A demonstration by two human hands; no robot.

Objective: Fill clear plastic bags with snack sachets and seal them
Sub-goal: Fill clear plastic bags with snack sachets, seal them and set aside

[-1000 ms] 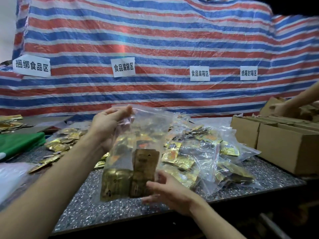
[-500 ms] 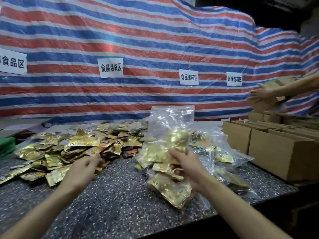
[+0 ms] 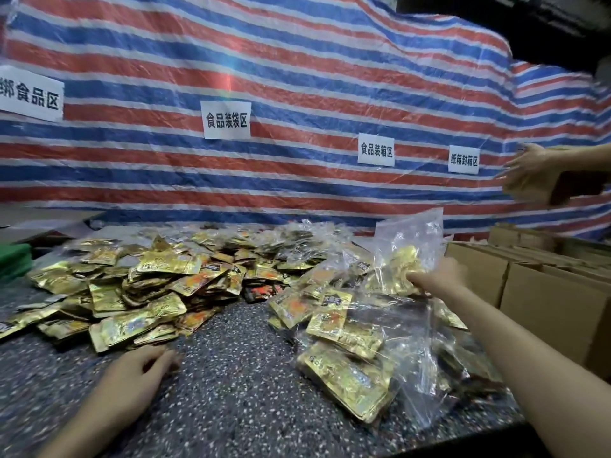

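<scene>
Right hand [image 3: 441,276] fingers gripping crinkly clear bag [image 3: 410,233], left hand [image 3: 132,378] fingers relaxed, speckled table [image 3: 238,401]

A speckled table [image 3: 238,408] bears gold sachets [image 3: 139,292] (heaped), filled bags [image 3: 363,358] and boxes [image 3: 545,309].

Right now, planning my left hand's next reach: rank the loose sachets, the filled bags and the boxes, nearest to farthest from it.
From the left hand:
1. Loose sachets, just ahead.
2. Filled bags, to its right.
3. Boxes, far right.
</scene>
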